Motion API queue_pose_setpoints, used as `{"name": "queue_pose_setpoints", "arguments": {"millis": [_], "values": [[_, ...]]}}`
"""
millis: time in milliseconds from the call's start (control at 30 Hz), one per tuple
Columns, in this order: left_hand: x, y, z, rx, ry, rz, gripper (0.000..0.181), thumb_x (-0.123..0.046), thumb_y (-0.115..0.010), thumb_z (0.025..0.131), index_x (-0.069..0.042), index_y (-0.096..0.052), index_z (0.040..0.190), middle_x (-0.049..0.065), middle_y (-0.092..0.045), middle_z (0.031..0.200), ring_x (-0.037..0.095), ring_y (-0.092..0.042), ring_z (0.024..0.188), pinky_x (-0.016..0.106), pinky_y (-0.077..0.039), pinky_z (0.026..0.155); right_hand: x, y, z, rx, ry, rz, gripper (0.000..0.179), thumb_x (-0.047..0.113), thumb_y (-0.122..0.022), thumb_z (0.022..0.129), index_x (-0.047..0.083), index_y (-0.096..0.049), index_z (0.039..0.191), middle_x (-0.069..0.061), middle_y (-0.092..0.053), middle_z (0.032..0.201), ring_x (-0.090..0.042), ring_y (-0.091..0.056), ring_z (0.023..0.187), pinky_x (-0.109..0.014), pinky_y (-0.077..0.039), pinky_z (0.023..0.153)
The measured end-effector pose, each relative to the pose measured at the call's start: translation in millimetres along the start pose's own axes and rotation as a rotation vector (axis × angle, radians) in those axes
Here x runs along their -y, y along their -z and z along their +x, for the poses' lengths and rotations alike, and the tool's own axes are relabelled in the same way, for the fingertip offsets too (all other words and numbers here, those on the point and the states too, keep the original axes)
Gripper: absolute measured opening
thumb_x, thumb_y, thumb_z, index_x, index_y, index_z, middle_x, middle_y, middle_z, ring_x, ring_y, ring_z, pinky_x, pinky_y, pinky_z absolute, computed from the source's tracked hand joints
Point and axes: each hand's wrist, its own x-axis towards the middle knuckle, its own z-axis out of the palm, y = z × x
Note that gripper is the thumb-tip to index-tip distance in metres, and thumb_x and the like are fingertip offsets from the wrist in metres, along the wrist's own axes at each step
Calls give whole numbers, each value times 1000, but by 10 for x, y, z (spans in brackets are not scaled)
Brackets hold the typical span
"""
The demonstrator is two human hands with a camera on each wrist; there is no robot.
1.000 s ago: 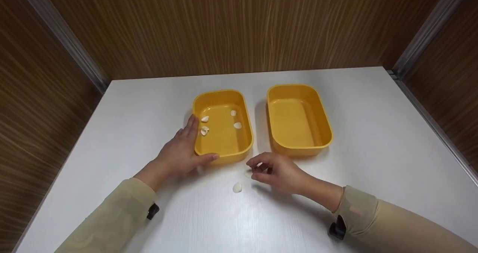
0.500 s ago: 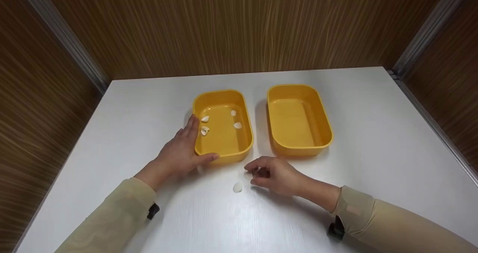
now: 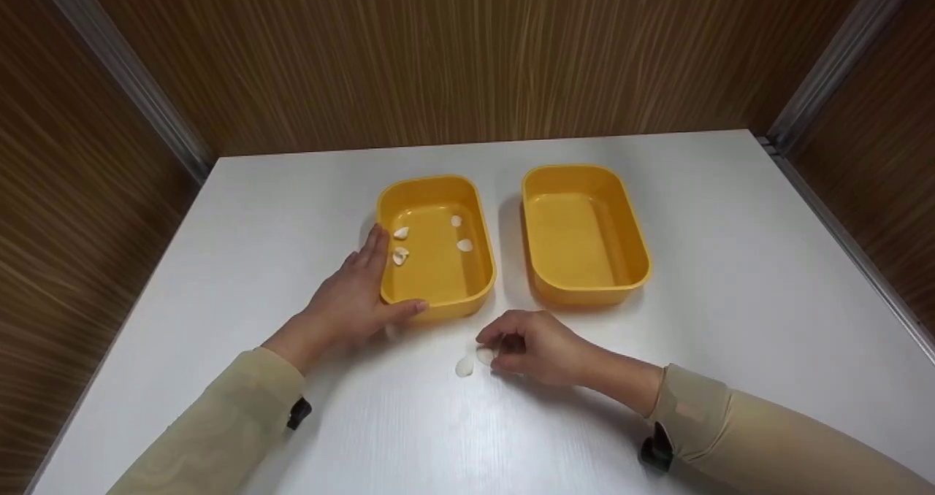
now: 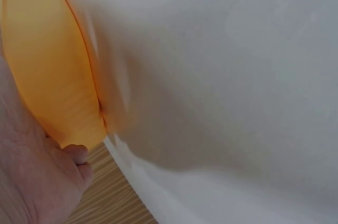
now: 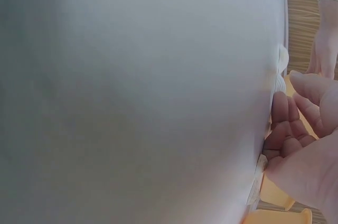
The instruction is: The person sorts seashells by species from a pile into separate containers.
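Your right grip (image 3: 548, 349) curls in, its thumb and forefinger pinching the edges of a white shell (image 3: 486, 356) that lies low at the surface (image 3: 467, 444), at about five o'clock from the left box (image 3: 453, 308). A second shell (image 3: 464, 367) sits just beside it, toward eight o'clock. Your left grip (image 3: 350, 301) is spread against that box's seven o'clock corner, fingers straight, clenching nothing. Expect the shell to be light, stiff and probably brittle, smooth enough to skid on the surface; take it by opposite edges with the fingertips, and squeeze gently.
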Motion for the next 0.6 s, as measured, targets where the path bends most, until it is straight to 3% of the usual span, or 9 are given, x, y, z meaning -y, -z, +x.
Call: {"name": "queue_pose_setpoints", "arguments": {"millis": [300, 600], "values": [[-1, -3, 2, -18, -21, -2, 129, -81, -60, 90, -4, 6, 169, 14, 6, 177, 35, -13, 162, 50, -16, 130, -6, -17, 32, 19, 52, -105, 27, -2, -84, 87, 4, -78, 113, -4, -71, 95, -18, -63, 86, -26, -56, 77], [-11, 2, -9, -7, -7, 4, 132, -90, -52, 86, -6, 7, 169, 12, 8, 178, 36, -13, 162, 50, -18, 129, -16, -39, 46, 10, 63, -189, 24, 3, -84, 88, 8, -79, 111, -3, -68, 95, -14, -62, 84, -25, -55, 76]]}}
